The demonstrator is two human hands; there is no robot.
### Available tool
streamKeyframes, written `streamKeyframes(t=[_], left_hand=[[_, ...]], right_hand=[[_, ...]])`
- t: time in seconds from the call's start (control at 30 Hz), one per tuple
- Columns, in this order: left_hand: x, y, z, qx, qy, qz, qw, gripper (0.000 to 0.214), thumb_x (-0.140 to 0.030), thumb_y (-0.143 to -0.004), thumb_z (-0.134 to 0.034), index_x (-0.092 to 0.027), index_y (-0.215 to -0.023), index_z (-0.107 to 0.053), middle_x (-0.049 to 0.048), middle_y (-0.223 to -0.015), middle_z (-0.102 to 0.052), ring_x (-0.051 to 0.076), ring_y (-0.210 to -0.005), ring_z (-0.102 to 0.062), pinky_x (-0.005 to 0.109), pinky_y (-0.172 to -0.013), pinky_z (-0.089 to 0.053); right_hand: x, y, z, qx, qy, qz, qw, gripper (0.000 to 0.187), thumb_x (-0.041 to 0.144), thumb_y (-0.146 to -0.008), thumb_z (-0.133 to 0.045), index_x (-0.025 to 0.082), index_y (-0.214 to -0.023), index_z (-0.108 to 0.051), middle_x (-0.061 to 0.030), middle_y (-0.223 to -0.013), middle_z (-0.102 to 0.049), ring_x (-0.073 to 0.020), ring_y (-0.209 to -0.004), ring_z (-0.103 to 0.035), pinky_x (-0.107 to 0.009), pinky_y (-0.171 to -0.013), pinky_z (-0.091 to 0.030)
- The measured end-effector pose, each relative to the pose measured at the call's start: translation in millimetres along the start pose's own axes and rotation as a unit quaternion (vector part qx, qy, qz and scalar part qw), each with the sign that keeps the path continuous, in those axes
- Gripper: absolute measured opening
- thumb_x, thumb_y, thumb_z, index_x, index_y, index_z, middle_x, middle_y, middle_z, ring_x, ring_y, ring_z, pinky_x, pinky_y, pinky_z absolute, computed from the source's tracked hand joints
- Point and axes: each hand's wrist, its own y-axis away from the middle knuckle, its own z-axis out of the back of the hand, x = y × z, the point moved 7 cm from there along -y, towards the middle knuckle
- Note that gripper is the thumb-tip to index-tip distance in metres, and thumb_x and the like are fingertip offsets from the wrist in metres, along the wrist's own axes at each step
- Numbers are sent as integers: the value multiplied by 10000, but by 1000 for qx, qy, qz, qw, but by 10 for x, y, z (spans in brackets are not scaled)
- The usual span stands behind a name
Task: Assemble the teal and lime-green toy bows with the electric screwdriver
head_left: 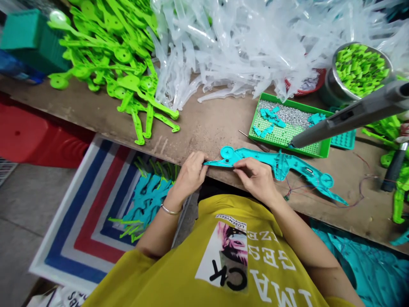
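A long turquoise plastic shell (pixel 263 157) lies open side up along the table's near edge, with ribs, a round hub towards each end and thin wires at its right half. My left hand (pixel 192 172) is closed on its pointed left tip, thumb and fingers pinching it. Against the shell's lower edge, just right of the left hub, my right hand (pixel 258 178) has thumb and index finger pinched together; whatever is between them is too small to make out. A small green piece (pixel 286 197) hangs on the wires by my right wrist.
A green tray (pixel 295 143) of screws and turquoise bits sits beyond the shell, below a grey pen-shaped power tool (pixel 351 113). Behind are lime-green parts (pixel 123 55), translucent parts (pixel 223 47) and a metal pot (pixel 334 72). A striped bin (pixel 86 213) stands at left.
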Motion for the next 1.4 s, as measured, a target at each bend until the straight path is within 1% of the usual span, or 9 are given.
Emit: streamKeyframes(t=[0.2,0.37,0.47,0.6,0.8,1.0,1.07,1.2,1.4], left_hand=[[0,111,229,-42,-6,20,999,161,-168,-1014,-467,-181,-1143,-562,79,-1009,-636,204,-930,-631,356,-828,-518],[-315,147,480,-56,58,-18,997,173,-149,-1010,-542,-198,-1140,-646,60,-982,-657,182,-924,-641,334,-804,-528],[-540,113,573,-22,143,-53,988,205,-160,-997,-608,-248,-1162,-691,39,-955,-675,162,-882,-662,302,-755,-536],[-719,59,508,102,220,-103,965,243,-199,-998,-633,-280,-1220,-691,10,-919,-718,134,-797,-688,250,-686,-536],[-492,-18,459,95,123,-69,985,219,-244,-1003,-626,-231,-1205,-710,19,-898,-723,142,-789,-689,256,-719,-524],[-396,137,358,160,266,-87,947,258,-178,-987,-629,-233,-1230,-695,41,-958,-733,127,-844,-726,209,-735,-558],[-306,157,309,149,297,-67,941,264,-172,-985,-629,-221,-1238,-687,40,-939,-719,125,-836,-737,201,-729,-567],[-140,154,250,115,272,-52,954,248,-182,-975,-647,-219,-1214,-705,24,-890,-682,109,-784,-704,205,-714,-549],[-44,160,279,73,283,-49,955,240,-178,-967,-652,-206,-1201,-697,30,-894,-681,113,-780,-684,226,-709,-541]], right_hand=[[-51,-2,-42,5,0,0,1000,151,146,-920,-613,239,-913,-732,-34,-931,-797,-212,-892,-742,-383,-865,-571],[-21,12,-7,23,7,15,1000,151,134,-922,-604,226,-964,-716,-47,-939,-775,-212,-885,-723,-384,-848,-568],[26,102,107,43,14,50,998,161,179,-941,-609,214,-1076,-689,-79,-1019,-740,-221,-961,-698,-383,-859,-565],[-37,373,308,50,108,66,991,175,266,-961,-618,210,-1122,-654,-111,-1055,-701,-259,-983,-638,-429,-873,-531],[-235,672,402,38,260,44,964,115,265,-997,-581,194,-1046,-657,-112,-1034,-699,-272,-946,-577,-413,-821,-430],[-261,531,344,-2,335,68,940,163,249,-1024,-563,212,-924,-686,-56,-898,-691,-235,-871,-528,-378,-797,-349],[-266,477,368,-12,349,71,935,158,250,-1024,-568,207,-937,-694,-52,-884,-688,-231,-868,-524,-373,-796,-339],[-271,424,439,-8,361,59,930,169,276,-1021,-578,199,-932,-698,-59,-870,-681,-235,-871,-527,-367,-788,-333],[-343,385,484,-37,365,11,930,194,275,-1022,-558,194,-924,-705,-76,-900,-694,-240,-861,-542,-368,-789,-363]])
